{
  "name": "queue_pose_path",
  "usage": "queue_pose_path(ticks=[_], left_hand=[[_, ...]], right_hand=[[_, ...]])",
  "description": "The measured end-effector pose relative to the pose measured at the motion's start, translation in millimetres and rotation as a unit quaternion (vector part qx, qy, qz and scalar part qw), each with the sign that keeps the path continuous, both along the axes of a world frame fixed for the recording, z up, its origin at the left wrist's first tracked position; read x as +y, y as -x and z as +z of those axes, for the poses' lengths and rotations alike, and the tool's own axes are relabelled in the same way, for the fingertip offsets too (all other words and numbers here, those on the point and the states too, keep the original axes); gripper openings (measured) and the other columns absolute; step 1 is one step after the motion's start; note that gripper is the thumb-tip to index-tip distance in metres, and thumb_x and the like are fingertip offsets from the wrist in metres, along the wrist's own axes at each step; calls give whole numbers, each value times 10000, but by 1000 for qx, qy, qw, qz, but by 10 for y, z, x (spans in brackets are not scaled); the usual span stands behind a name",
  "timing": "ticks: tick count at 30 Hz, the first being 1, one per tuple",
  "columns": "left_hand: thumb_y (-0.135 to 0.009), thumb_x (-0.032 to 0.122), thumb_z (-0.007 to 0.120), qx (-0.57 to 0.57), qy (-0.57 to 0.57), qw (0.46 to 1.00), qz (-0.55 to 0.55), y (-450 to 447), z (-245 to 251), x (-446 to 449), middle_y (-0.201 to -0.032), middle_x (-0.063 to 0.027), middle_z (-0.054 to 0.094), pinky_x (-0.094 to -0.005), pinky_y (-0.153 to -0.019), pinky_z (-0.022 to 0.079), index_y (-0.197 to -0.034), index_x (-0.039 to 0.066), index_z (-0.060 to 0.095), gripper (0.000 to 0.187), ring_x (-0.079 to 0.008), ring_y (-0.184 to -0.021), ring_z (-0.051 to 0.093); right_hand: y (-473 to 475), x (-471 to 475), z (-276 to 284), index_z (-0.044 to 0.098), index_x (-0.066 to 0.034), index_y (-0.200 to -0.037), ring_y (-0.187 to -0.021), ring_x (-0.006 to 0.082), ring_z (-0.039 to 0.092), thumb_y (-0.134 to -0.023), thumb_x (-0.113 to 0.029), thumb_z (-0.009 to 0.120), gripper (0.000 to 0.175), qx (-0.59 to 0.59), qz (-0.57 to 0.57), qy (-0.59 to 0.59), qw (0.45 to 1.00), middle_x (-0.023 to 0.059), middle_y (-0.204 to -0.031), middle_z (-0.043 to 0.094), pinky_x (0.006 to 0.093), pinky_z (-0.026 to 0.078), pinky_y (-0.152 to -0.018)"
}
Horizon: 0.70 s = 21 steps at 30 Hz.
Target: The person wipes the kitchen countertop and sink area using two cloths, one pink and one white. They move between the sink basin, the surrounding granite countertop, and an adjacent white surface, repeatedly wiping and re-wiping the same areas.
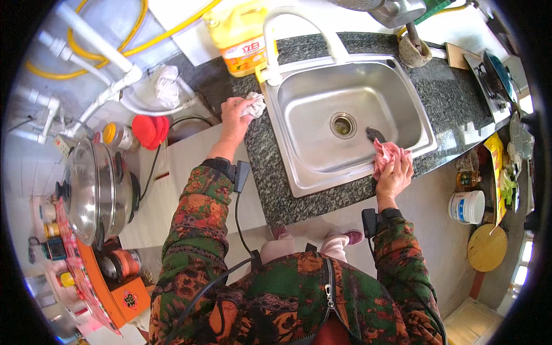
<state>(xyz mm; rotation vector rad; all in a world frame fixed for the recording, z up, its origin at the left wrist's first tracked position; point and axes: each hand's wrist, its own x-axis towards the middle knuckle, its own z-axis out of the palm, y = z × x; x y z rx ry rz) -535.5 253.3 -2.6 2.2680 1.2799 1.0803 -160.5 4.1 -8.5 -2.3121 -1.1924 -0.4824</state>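
My left hand [235,118] grips a crumpled whitish cloth [254,105] over the left end of the speckled granite countertop [276,189]. A pink cloth [388,157] is under the fingers of my right hand [393,174], at the front right rim of the stainless steel sink [345,103]. Beside the pink cloth, a small dark object [375,134] lies in the basin, to the right of the drain [343,125]. The white faucet [302,13] arches over the back left of the sink.
A large yellow detergent jug [241,47] stands behind the sink's left corner. At the back right are a stone mortar [414,51] and a gas stove [487,86]. A lidded steel steamer pot [99,189] stands at left. On the right are a white bucket [466,207] and a round wooden board [487,247].
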Motion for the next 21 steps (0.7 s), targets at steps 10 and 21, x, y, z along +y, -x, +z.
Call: queue_pose_path(ticks=[10,21], left_hand=[[-667,-81,678,66,21,996,51,-70,18,522,-1071,-103,524,-419,-948,397,-1107,165,669,504,-328,-1046,462],[-609,-56,659,108,17,981,-161,69,263,-68,-979,-94,533,-400,-924,404,-1091,159,676,528,-299,-989,493]], right_hand=[[53,5,69,671,-148,-1127,-1285,281,427,-904,-235,522,282,13,-12,-20,1000,-3,-1313,564,437,317,-1065],[65,16,99,663,-114,-1132,-1263,298,445,-905,-239,526,293,3,-4,-45,999,27,-1296,578,441,326,-1058]])
